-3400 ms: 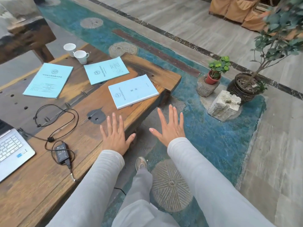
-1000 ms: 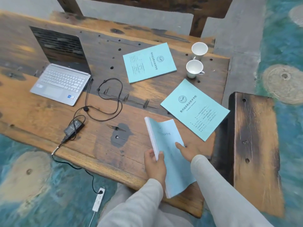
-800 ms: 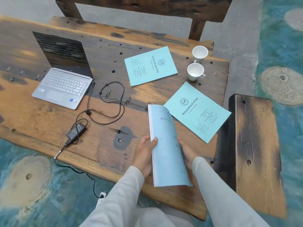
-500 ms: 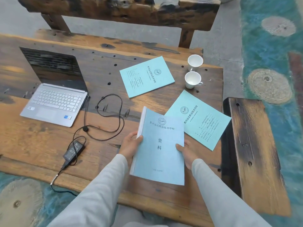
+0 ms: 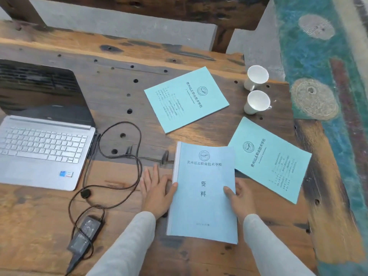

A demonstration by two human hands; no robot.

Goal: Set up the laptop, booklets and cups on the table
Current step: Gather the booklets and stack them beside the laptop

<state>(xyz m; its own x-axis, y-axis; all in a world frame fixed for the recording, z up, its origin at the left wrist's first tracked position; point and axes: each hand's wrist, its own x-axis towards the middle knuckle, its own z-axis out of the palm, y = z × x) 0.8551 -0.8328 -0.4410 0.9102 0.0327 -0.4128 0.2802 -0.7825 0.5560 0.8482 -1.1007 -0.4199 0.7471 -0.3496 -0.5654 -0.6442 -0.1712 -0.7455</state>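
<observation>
Thick pale-blue booklet [image 5: 203,192] lay on the table [image 5: 49,226], a hand at each side.
Its white spine faced left, title upright. The left hand [image 5: 157,193] lay with fingers straight and apart, thumb on the cover. The right hand [image 5: 239,198] had its thumb on the cover, grip unclear. A thinner booklet [image 5: 268,160] met its far right corner, a cable [image 5: 137,156] looped left, and bare wood lay nearer.

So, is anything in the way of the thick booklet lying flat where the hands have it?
Possibly: the thick light-blue booklet overlaps, at its far right corner, the near corner of the thin turquoise booklet beside it. The black charger cable lies left of the left hand, clear of it.
</observation>
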